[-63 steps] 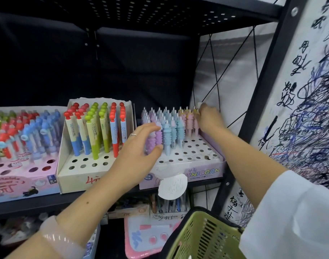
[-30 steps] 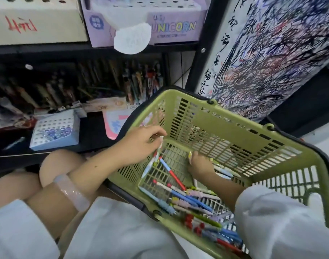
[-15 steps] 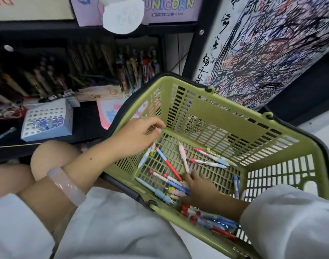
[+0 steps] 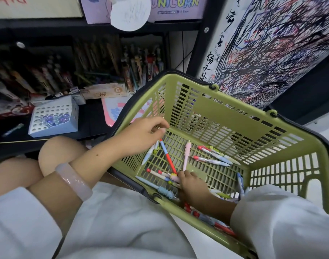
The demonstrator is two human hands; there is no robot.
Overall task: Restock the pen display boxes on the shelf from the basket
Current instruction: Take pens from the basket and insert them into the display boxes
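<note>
A green plastic basket (image 4: 233, 107) rests tilted against my lap, with several loose pens on its slatted floor. My left hand (image 4: 141, 135) reaches over the basket's left rim, fingers curled around the tops of a few pens (image 4: 150, 153) that fan downward, among them a red and blue pen (image 4: 167, 157). My right hand (image 4: 192, 186) is down at the near wall, its fingertips on the lower end of a pink pen (image 4: 187, 154) and a small heap of pens; whether it grips one is hidden. The purple unicorn display box (image 4: 175, 8) sits on the shelf above.
A beige display box (image 4: 36, 6) stands left of the purple one, and a round paper tag (image 4: 130, 12) hangs from the shelf edge. The lower shelf holds a blue box with holes (image 4: 53, 116) and rows of pens. A scribbled test board (image 4: 272, 53) rises at right.
My view dropped from the shelf boxes to the basket. Both hands left the unicorn box and went into the basket; the right hand shifted from the basket's middle to the near-side pens.
</note>
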